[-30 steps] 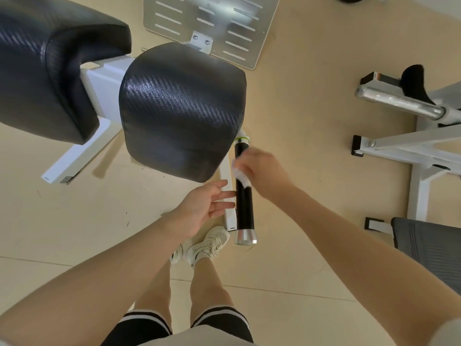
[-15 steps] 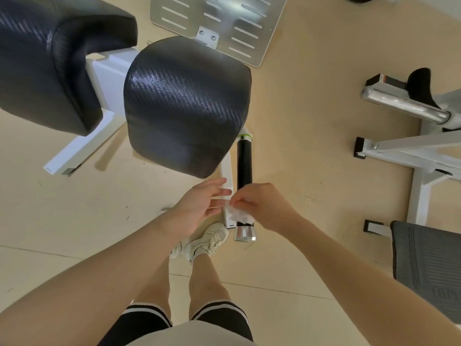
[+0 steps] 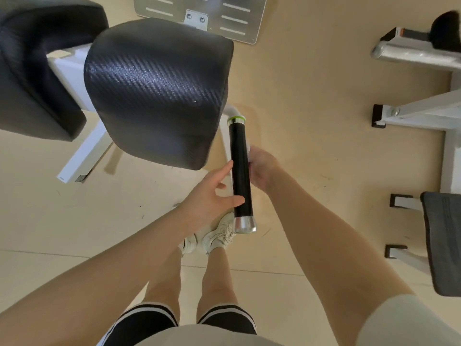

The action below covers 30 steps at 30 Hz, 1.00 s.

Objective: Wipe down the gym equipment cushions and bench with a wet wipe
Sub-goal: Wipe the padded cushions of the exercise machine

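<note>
Hiding almost wholly behind the right hand (image 3: 262,168), the wet wipe (image 3: 250,151) shows only as a small white sliver at the hand's upper edge, pressed against the right side of the black handle (image 3: 240,171). That hand's fingers curl round the far side of the handle and cannot be seen, so exactly how the grip pinches the wipe is unclear. The left hand (image 3: 212,193) lies on the handle's left side, its grip spread, straight fingers reaching up toward the handle and the thumb touching the lower part of it.

The handle ends in a silver cap (image 3: 245,224) at the bottom and a green ring (image 3: 237,119) at the top, where a white tube bends away behind the big black cushion (image 3: 157,91). That cushion sits just left of the handle and covers most of the white frame (image 3: 82,156) beneath it. Further left of the handle a second black cushion (image 3: 35,71) is cut off by the picture's edge. Above the handle, past the big cushion, a slotted metal plate (image 3: 232,18) is cropped at the top.

Well to the right of the handle stand other white machine parts (image 3: 424,111), blurred, and a dark grey pad (image 3: 446,240) cut by the edge. Below the handle, white sneakers (image 3: 219,236) stand on the beige floor (image 3: 311,121).
</note>
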Each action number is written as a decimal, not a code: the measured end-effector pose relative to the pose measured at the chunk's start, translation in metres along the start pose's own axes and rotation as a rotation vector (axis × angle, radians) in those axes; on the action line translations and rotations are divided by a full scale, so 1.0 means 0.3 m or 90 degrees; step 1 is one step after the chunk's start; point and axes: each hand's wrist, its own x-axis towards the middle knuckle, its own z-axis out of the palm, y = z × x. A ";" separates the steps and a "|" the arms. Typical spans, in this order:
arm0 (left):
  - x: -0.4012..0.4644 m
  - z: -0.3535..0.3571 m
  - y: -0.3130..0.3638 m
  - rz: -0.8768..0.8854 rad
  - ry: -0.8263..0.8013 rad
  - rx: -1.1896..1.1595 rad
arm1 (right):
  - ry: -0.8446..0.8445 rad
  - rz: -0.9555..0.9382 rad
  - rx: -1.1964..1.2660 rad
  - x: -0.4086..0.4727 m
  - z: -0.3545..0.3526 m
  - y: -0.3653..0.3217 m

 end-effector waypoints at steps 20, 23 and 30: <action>-0.233 0.127 0.288 0.144 -0.188 0.093 | 0.156 -0.231 0.123 -0.670 -0.125 0.116; -0.273 0.181 0.363 0.191 -0.186 0.157 | 0.212 -0.262 0.145 -0.762 -0.143 0.099; -0.271 0.392 0.536 0.244 -0.235 0.219 | 0.305 -0.320 0.175 -0.923 -0.390 0.047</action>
